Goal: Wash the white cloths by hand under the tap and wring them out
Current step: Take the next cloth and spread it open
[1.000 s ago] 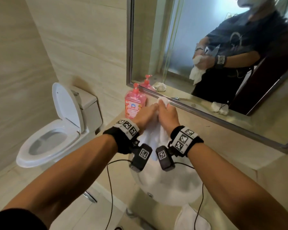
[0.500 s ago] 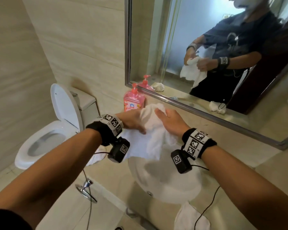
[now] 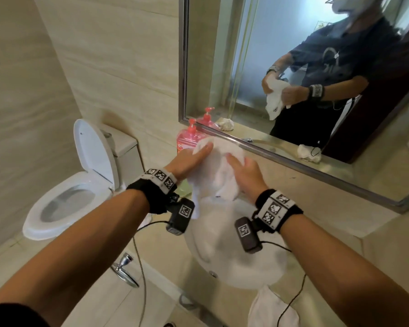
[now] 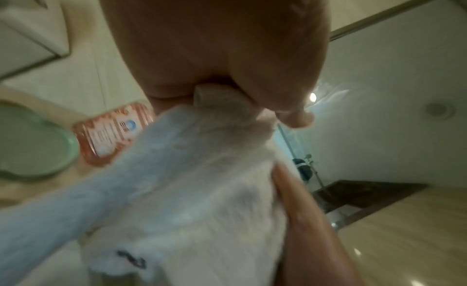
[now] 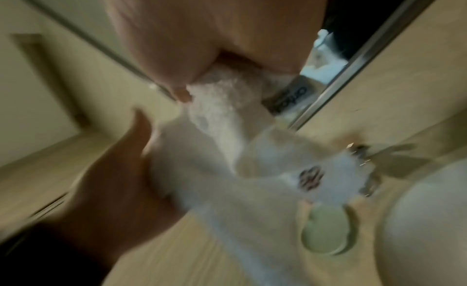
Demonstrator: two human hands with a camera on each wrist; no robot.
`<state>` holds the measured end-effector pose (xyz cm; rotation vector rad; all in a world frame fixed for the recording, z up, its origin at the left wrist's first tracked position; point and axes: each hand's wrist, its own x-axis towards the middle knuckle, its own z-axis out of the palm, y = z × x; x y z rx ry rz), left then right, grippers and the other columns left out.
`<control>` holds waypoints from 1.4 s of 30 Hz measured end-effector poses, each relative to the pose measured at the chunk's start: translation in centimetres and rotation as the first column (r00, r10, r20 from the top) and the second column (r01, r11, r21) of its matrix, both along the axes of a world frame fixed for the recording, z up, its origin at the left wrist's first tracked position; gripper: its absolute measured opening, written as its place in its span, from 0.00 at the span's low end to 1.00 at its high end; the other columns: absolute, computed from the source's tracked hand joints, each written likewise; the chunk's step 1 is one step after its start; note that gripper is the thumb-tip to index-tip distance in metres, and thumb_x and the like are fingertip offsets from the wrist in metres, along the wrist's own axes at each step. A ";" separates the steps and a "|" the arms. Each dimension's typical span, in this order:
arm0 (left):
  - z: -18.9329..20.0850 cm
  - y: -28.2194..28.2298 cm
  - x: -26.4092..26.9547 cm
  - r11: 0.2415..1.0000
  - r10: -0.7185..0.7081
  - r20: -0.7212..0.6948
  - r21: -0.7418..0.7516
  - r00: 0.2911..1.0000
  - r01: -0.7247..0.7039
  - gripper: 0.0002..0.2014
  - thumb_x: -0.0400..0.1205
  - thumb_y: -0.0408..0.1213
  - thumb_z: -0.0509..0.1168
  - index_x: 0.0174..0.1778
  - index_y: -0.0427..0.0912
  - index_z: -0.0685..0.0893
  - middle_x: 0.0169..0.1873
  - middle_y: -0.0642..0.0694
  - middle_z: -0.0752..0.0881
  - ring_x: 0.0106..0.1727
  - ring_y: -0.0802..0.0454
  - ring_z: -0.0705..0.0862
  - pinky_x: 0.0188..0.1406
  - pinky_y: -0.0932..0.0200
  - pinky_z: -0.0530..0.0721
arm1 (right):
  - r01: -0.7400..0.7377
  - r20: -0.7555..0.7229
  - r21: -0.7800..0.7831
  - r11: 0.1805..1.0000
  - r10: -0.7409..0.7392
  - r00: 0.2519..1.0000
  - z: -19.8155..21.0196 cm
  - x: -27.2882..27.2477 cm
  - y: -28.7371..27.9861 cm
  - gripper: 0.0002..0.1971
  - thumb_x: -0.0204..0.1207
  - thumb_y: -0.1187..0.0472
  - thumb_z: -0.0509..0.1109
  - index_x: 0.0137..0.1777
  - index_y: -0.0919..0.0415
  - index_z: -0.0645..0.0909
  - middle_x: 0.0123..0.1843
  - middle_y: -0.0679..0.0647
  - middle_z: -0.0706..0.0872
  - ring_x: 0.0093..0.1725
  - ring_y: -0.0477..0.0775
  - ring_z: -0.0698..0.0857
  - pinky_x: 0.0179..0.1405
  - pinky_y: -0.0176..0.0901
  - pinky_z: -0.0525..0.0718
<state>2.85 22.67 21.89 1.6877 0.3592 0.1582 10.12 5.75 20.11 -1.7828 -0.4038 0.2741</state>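
Head view showed both hands holding one white cloth (image 3: 213, 171) up above the white basin (image 3: 234, 263), in front of the mirror (image 3: 293, 67). Left hand (image 3: 189, 162) had its fingers laid along the cloth's left side, and in the left wrist view the cloth was pinched between thumb and palm. Right hand (image 3: 246, 172) gripped the right side; the right wrist view, though blurred, showed fabric bunched inside its curled fingers. A pink soap bottle (image 3: 189, 140) stood on the counter just beyond the left hand. Another white cloth (image 3: 272, 310) lay near the basin's near edge. An open toilet (image 3: 64, 197) sat to the left.
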 end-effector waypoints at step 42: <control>-0.2 -3.6 2.2 0.994 0.101 -0.080 0.042 0.992 -0.098 0.24 0.88 0.51 0.52 0.49 0.36 0.86 0.52 0.32 0.87 0.55 0.35 0.86 0.64 0.40 0.82 | 0.138 -0.139 -0.037 0.990 -0.142 0.980 -0.2 -0.5 3.8 0.24 0.83 0.37 0.63 0.43 0.57 0.86 0.37 0.51 0.91 0.38 0.50 0.90 0.34 0.41 0.86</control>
